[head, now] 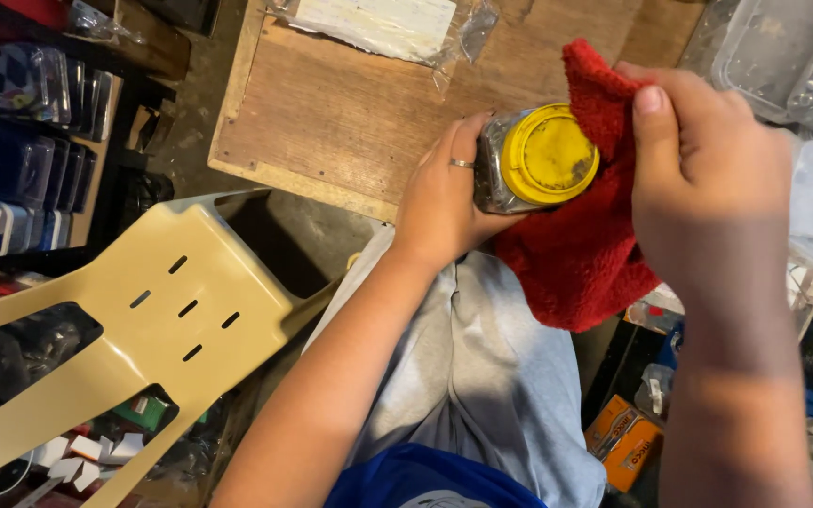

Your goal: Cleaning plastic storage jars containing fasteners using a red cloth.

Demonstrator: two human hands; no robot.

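My left hand [444, 193], with a ring on one finger, grips a clear jar [493, 174] with a dirty yellow lid [549, 155], held on its side over my lap. My right hand [708, 160] holds a red fluffy cloth [581, 254] bunched against the jar's right side, thumb pointing up. The cloth hangs down below the jar over my grey trousers. The jar's contents are dark and hard to make out.
A wooden board [331, 113] lies ahead with a plastic-wrapped white slab [378, 23] on it. A beige plastic chair [143, 320] stands at the left. Shelves of packaged goods [21, 122] fill the far left; clear plastic containers [792, 56] and an orange box [623, 442] sit at the right.
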